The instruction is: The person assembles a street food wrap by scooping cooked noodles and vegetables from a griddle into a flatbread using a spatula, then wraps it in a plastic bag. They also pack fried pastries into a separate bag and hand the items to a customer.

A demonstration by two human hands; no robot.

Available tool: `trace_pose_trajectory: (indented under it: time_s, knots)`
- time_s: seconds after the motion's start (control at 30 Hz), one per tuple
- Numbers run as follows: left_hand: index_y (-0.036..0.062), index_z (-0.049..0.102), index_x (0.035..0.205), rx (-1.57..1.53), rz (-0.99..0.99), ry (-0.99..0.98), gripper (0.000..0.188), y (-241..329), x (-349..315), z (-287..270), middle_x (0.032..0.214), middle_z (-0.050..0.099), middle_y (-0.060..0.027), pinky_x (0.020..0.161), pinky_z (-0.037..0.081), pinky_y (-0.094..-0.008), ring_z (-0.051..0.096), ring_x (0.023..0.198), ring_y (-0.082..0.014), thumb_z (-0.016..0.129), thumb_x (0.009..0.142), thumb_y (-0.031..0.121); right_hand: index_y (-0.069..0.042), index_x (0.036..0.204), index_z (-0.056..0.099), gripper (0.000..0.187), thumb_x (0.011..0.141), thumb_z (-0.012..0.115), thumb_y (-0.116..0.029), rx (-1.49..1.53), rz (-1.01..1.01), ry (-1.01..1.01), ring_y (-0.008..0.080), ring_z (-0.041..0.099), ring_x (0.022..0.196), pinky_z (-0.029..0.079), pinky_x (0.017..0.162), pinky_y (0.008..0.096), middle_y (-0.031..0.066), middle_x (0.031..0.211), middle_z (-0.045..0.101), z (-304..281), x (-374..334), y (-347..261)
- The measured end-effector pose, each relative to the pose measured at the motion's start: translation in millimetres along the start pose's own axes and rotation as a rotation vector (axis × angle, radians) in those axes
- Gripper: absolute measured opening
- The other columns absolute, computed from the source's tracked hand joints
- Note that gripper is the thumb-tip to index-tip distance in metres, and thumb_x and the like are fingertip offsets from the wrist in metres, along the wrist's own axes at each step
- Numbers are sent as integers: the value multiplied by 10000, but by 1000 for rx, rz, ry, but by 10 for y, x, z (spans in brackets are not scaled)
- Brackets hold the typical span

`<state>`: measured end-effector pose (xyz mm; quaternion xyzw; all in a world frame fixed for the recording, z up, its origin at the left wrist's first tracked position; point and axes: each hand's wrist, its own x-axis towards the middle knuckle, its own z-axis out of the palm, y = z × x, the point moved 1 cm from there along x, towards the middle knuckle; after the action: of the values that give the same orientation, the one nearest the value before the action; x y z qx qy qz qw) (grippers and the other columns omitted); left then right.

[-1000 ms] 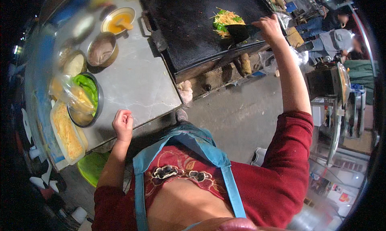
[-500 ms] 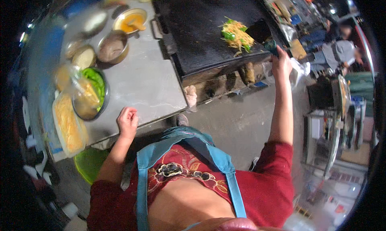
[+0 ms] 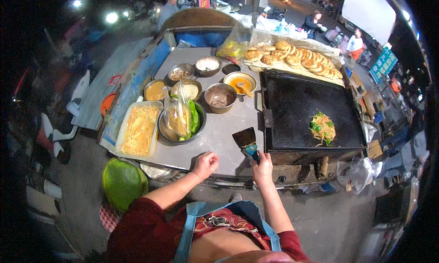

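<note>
One grey bench (image 3: 219, 135) fills the middle of the view, with one black griddle (image 3: 302, 96) at its right end. More than a dozen round breads (image 3: 293, 61) lie in rows along the griddle's far side, too crowded to count exactly. One clear tub (image 3: 154, 139) of pale shreds sits at the bench's left end. Eight bowls stand near it: the largest, a dark bowl (image 3: 194, 138), holds green peppers (image 3: 195, 119) and one plastic bag (image 3: 177, 116); one yellowish bowl (image 3: 225, 80) holds orange liquid. One heap of shreds and green pieces (image 3: 323, 127) rests on the griddle, toward its near right side. One spatula (image 3: 244, 137) is held over the bench's front right part, left of the griddle, its blade pointing away from the person.

The person's right hand (image 3: 263, 168) is wrapped around the spatula's handle, forearm reaching forward. The left hand (image 3: 206, 165) hovers by the bench's front edge, forearm slanting inward, fingers curled together around nothing visible.
</note>
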<state>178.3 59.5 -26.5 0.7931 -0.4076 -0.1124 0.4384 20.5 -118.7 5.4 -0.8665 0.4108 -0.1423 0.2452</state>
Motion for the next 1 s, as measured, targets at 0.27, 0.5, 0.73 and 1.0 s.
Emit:
trace_pose_trajectory:
  time_s: [0.27,0.5,0.73,1.0]
  knots:
    - [49,624,859,-114,-64,65,122,-249,-1,45,748,646,-79,663,490,-304,630,705,-173,599,756,107,-3,753,621,205,797,648,-202,169,101,133,306,591,676,460,619,397,172,634,574,-415,-1030,310]
    - [28,567,842,-270,-45,-4,56,-483,24,54,738,545,-6,656,431,-248,502,684,-95,541,801,54,-68,1120,573,374,767,658,-159,111,464,301,320,529,1086,454,888,387,201,1116,557,-769,-2463,963]
    - [-2,537,1070,-300,64,26,251,-145,54,245,1009,545,-86,792,426,-310,514,867,-172,482,834,64,-89,1257,520,590,757,670,-364,173,595,285,323,337,1290,290,1066,407,168,1377,388,-782,-2757,1690]
    - [4,357,1350,-4,367,-639,521,2000,-825,2450,1385,376,-144,1057,265,-366,355,1274,-260,404,900,263,-85,1335,425,576,917,441,-480,1623,1036,371,194,424,1220,308,1029,376,65,1312,486,-618,-2376,2227]
